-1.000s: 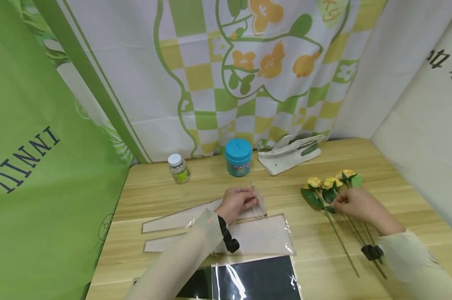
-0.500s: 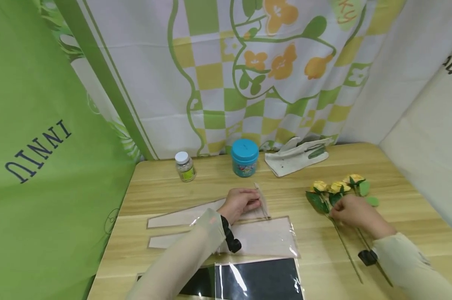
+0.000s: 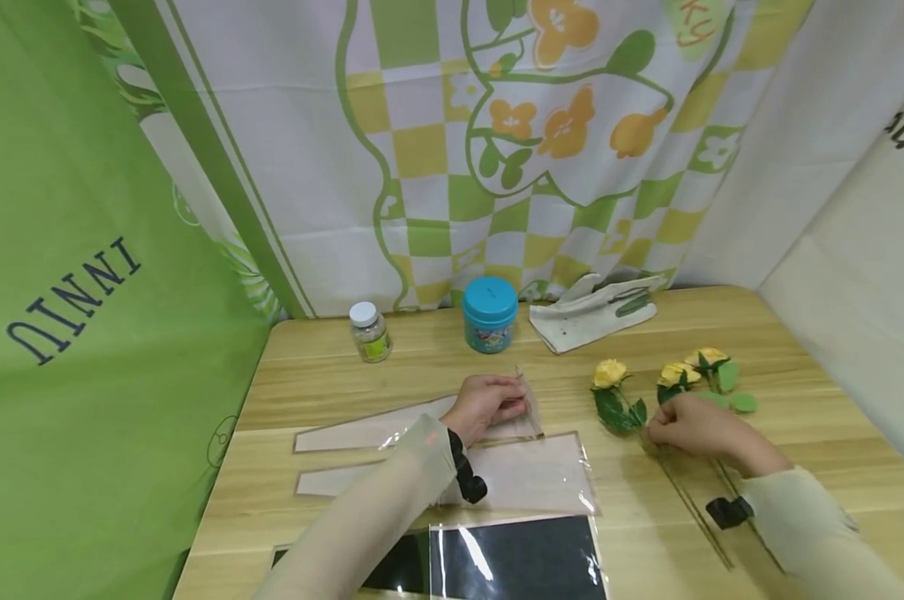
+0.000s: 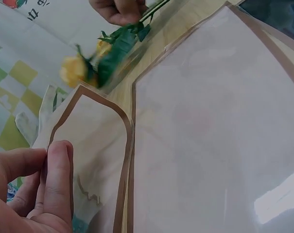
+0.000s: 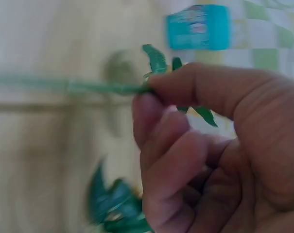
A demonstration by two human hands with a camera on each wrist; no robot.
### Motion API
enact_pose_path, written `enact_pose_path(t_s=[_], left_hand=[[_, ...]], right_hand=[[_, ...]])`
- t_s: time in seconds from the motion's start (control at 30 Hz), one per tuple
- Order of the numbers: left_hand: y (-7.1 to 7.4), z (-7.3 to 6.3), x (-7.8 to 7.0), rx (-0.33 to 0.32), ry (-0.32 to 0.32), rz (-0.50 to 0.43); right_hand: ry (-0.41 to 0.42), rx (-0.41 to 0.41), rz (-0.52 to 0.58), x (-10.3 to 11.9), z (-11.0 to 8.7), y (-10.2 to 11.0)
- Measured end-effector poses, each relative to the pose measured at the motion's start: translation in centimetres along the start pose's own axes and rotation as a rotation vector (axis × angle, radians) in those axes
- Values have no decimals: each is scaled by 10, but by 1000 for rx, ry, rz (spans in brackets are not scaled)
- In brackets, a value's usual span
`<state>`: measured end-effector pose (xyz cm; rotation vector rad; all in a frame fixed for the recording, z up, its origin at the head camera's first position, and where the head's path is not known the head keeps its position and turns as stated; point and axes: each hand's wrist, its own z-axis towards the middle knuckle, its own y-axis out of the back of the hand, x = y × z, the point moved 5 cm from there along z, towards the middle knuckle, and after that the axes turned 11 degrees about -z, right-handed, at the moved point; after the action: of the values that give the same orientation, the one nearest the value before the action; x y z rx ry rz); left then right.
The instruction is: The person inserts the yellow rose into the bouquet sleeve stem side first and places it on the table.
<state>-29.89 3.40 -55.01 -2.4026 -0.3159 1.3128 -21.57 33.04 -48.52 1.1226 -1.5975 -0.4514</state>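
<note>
In the head view my left hand point(image 3: 487, 408) pinches the wide end of a clear brown-edged flower sleeve point(image 3: 399, 423). The left wrist view shows thumb and fingers at the rim of this sleeve point(image 4: 100, 121), whose mouth looks slightly spread. My right hand point(image 3: 706, 429) holds an artificial yellow rose point(image 3: 611, 372) by its stem, below the leaves. Its green stem point(image 5: 93, 87) runs between thumb and index finger in the right wrist view. Two more yellow roses point(image 3: 678, 373) lie just behind the right hand, partly hidden by it.
A second brown-edged sleeve point(image 3: 530, 479) lies nearer me, and a black sheet in clear film point(image 3: 526, 558) in front of it. At the back stand a white-lidded jar point(image 3: 370, 333), a blue tub point(image 3: 491, 315) and a pair of work gloves point(image 3: 594, 315).
The right hand has taken one rose by the stem and moved it left, away from the other two. The left hand stays at the sleeve's end, having shifted slightly right.
</note>
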Motion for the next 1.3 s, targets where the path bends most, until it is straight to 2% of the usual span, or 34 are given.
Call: enact_pose_path(t_s=[0.1, 0.17, 0.23, 0.37, 0.47, 0.6, 0.67, 0.77, 0.87, 1.03, 1.3], left_hand=[[-1, 2, 0, -1, 3, -4], [-1, 3, 0, -4, 3, -5], [-1, 4, 0, -5, 4, -5], [-1, 5, -2, 2, 7, -10], [-1, 5, -2, 4, 5, -18], [-1, 6, 1, 13, 20, -15], [-2, 4, 2, 21, 28, -11], [-3, 2, 1, 25, 34, -14], [-4, -1, -1, 24, 35, -13], [-4, -3, -1, 19, 28, 1], [-2, -3, -5, -4, -8, 16]], right_hand=[[27, 16, 152, 15, -6, 13], [64, -30, 231, 26, -10, 25], [133, -109, 334, 38, -13, 36], [323, -300, 715, 63, -7, 49], [382, -503, 919, 77, 7, 49], [244, -803, 901, 79, 24, 36], [170, -899, 873, 77, 29, 29], [144, -995, 846, 77, 33, 22], [157, -1048, 768, 79, 36, 19], [141, -1069, 649, 79, 41, 9], [110, -1156, 629, 73, 42, 2]])
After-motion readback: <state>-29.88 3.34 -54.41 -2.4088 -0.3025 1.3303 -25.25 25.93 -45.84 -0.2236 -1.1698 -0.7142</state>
